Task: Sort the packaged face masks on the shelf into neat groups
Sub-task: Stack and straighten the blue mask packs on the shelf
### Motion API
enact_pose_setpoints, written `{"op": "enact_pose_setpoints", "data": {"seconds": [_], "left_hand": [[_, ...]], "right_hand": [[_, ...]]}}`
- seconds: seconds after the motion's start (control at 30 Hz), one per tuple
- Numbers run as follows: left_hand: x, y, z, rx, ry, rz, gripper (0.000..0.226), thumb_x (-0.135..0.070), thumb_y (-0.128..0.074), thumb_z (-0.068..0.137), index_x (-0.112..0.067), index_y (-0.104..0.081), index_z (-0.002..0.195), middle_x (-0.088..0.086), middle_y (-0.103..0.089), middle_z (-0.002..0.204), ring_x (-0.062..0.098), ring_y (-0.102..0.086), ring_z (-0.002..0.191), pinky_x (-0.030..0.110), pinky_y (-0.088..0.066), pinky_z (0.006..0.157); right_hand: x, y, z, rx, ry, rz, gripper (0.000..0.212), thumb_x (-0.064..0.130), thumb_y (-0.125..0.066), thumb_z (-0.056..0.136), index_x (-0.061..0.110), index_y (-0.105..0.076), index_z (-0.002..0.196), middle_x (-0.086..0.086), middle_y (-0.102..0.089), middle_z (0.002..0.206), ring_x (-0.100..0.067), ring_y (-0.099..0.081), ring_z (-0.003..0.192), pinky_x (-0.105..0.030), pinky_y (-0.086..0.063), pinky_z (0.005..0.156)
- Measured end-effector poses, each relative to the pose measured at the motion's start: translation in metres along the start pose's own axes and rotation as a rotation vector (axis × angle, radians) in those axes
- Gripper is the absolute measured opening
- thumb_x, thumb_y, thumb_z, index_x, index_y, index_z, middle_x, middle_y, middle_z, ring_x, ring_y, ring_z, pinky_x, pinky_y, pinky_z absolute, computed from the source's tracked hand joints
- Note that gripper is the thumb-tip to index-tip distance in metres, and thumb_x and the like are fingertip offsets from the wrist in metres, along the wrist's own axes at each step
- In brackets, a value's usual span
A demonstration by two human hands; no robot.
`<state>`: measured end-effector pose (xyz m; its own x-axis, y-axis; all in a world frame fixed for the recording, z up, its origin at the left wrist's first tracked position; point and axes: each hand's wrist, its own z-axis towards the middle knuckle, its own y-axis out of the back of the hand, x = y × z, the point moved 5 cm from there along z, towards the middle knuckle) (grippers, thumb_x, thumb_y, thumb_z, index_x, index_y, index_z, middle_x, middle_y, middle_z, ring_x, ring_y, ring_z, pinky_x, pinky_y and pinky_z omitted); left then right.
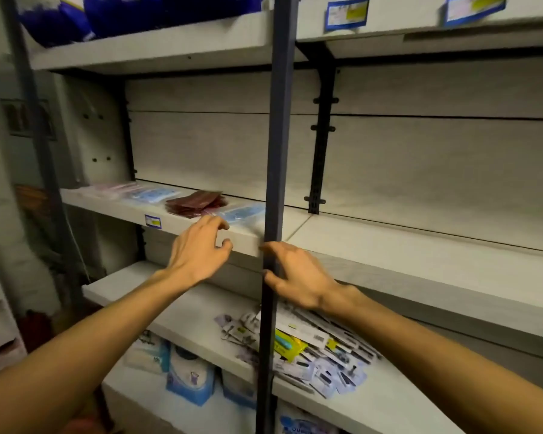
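Note:
Packaged face masks lie in a row on the middle shelf [182, 227]: pink packs [113, 187] at the far left, light blue packs [152, 195], dark red packs [198, 202], and another light blue pack [243, 213] beside the post. My left hand [201, 249] hovers at the shelf's front edge just below the red and blue packs, fingers loosely curved and holding nothing. My right hand [298, 277] is lower, to the right of the dark upright post [276, 151]; its fingertips are hidden behind the post and nothing shows in it.
The post stands between my hands. The middle shelf's right section [420, 242] is bare. The shelf below holds several small carded items [323, 346] and a yellow pack [287, 344]. Blue bags [85, 17] sit on the top shelf. Price labels [152, 221] line the edges.

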<state>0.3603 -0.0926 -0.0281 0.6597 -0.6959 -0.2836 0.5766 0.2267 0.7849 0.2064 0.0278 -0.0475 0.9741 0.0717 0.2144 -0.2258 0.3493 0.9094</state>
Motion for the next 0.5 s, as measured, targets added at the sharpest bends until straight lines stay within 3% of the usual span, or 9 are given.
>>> {"op": "enact_pose_setpoints", "data": {"seconds": [0.13,0.27,0.37,0.5], "left_hand": [[0.04,-0.015,0.018,0.093,0.028,0.071,0.04,-0.035,-0.058,0.096,-0.022,-0.053,0.133,0.0,-0.055,0.138,0.022,-0.057,0.12,0.037,-0.049,0.088],[0.074,-0.031,0.051,0.162,-0.013,0.143,0.045,-0.037,-0.057,0.096,-0.021,-0.05,0.138,0.003,-0.054,0.143,0.024,-0.05,0.13,0.037,-0.045,0.096],[0.094,-0.04,0.084,0.166,-0.053,0.161,0.046,-0.038,-0.055,0.096,-0.021,-0.05,0.138,0.004,-0.054,0.143,0.024,-0.048,0.131,0.037,-0.044,0.097],[0.109,-0.051,0.134,0.189,-0.126,0.199,0.043,-0.036,-0.05,0.098,-0.018,-0.05,0.137,0.008,-0.057,0.14,0.028,-0.05,0.127,0.039,-0.043,0.098]], "right_hand": [[0.014,-0.024,0.047,0.019,-0.132,0.151,0.069,0.033,-0.062,0.094,0.013,-0.032,0.153,-0.011,-0.042,0.154,-0.028,-0.043,0.139,-0.038,-0.037,0.116],[0.015,-0.042,0.097,-0.083,-0.27,0.283,0.068,0.029,-0.064,0.091,0.006,-0.036,0.149,-0.013,-0.044,0.15,-0.03,-0.045,0.136,-0.033,-0.037,0.112],[0.007,-0.049,0.143,-0.173,-0.422,0.337,0.069,0.032,-0.066,0.09,0.002,-0.037,0.144,-0.019,-0.046,0.143,-0.035,-0.049,0.128,-0.04,-0.044,0.106],[-0.015,-0.058,0.191,-0.253,-0.703,0.547,0.076,0.037,-0.065,0.091,0.001,-0.027,0.147,-0.024,-0.031,0.149,-0.039,-0.043,0.133,-0.048,-0.043,0.108]]}}
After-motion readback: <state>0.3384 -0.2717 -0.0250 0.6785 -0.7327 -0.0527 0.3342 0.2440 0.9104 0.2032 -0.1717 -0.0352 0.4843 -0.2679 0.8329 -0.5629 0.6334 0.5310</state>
